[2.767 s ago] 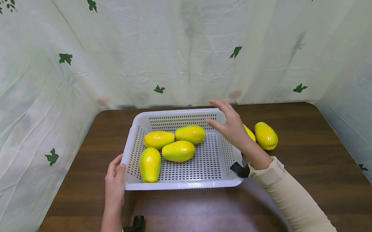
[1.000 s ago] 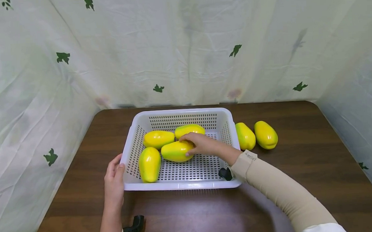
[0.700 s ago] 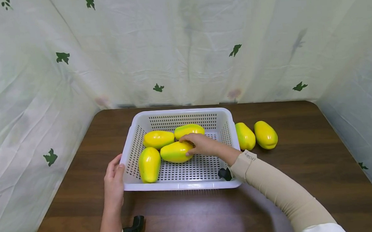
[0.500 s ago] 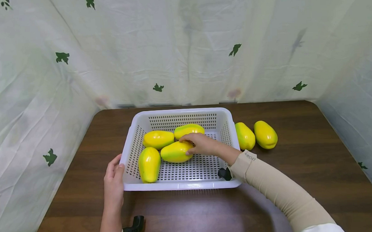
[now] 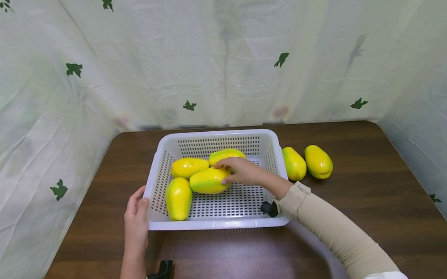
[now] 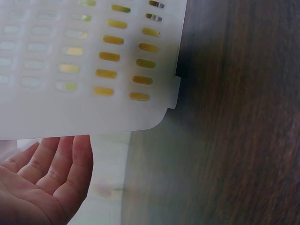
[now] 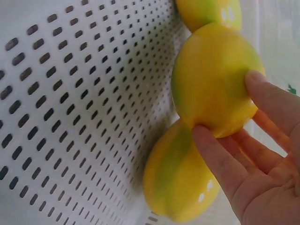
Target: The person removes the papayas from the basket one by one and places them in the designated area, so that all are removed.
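Note:
A white perforated basket (image 5: 218,223) stands on the table with several yellow-green papayas in it. My left hand (image 5: 135,215) holds its left rim; in the left wrist view the fingers (image 6: 80,159) reach up to the rim's edge, the tips hidden behind it. My right hand (image 5: 244,172) reaches over the basket's right side and grips the end of the middle papaya (image 5: 207,181) between thumb and fingers. In the right wrist view, fingertips press the blunt end of this papaya (image 7: 215,79). Around it lie a back papaya (image 5: 224,155), a left one (image 5: 187,167) and a front one (image 5: 179,198).
Two more papayas, a nearer one (image 5: 294,164) and a farther one (image 5: 318,162), lie on the brown wooden table (image 5: 363,199) just right of the basket. A pale curtain (image 5: 203,52) hangs behind the table and along both sides.
My right hand has come from above the basket's right side down onto the middle papaya. Over the last half second hand and papaya shift slightly left and up. My left hand stays at the rim.

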`<action>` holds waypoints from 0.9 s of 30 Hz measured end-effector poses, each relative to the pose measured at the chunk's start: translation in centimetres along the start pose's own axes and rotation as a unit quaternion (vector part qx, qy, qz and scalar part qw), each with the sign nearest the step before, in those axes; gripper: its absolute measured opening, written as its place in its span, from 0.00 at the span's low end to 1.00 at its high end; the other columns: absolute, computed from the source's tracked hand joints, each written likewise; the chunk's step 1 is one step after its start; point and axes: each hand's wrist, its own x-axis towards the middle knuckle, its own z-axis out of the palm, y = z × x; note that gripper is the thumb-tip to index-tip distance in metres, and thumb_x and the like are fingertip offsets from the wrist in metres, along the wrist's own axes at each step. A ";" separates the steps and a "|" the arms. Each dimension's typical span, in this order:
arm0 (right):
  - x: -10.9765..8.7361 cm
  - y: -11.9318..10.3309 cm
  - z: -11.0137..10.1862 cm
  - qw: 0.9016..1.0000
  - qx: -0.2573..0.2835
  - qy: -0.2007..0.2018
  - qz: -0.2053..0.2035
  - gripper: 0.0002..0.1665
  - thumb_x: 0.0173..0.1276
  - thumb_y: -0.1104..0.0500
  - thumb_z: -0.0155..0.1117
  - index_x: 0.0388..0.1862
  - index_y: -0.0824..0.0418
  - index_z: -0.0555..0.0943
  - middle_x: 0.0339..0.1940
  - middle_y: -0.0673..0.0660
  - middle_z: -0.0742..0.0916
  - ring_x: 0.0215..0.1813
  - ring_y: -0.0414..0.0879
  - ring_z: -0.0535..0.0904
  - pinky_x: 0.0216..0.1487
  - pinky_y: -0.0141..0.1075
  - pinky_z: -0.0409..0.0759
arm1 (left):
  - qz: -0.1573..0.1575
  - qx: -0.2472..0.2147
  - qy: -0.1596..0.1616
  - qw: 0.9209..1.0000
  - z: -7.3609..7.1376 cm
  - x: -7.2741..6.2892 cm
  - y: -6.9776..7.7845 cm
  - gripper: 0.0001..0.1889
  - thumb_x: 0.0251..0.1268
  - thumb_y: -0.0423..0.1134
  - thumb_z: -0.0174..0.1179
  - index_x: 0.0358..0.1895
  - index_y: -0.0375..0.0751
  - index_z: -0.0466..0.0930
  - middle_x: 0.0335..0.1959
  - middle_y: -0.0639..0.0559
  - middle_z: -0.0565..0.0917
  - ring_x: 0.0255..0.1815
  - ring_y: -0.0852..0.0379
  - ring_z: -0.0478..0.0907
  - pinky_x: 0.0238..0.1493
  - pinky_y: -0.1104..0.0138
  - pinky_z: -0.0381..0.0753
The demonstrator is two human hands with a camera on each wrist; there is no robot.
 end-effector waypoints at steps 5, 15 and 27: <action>-0.3 -0.3 -0.4 0.999 0.025 0.029 -0.006 0.27 0.56 0.60 0.66 0.56 0.60 0.73 0.54 0.53 0.76 0.50 0.44 0.72 0.51 0.35 0.70 | 0.003 -0.001 -0.001 1.000 0.0 0.0 0.1 0.21 0.70 0.46 0.41 0.63 0.48 0.62 0.54 0.46 0.72 0.47 0.57 0.71 0.40 0.76 0.72; -1.0 -0.4 -1.2 0.993 0.060 0.097 -0.010 0.28 0.56 0.59 0.66 0.57 0.59 0.73 0.55 0.52 0.77 0.52 0.45 0.72 0.54 0.39 0.69 | -0.001 0.005 0.000 1.000 0.1 0.2 0.1 0.21 0.69 0.48 0.42 0.63 0.50 0.61 0.56 0.49 0.71 0.49 0.56 0.71 0.43 0.73 0.72; -3.2 -1.1 -2.9 0.976 0.144 0.163 -0.029 0.29 0.56 0.62 0.65 0.58 0.60 0.71 0.56 0.52 0.75 0.53 0.45 0.70 0.46 0.34 0.75 | -0.003 0.005 -0.004 1.000 -0.1 -0.1 0.3 0.22 0.69 0.48 0.41 0.64 0.50 0.60 0.56 0.50 0.71 0.49 0.56 0.70 0.43 0.75 0.71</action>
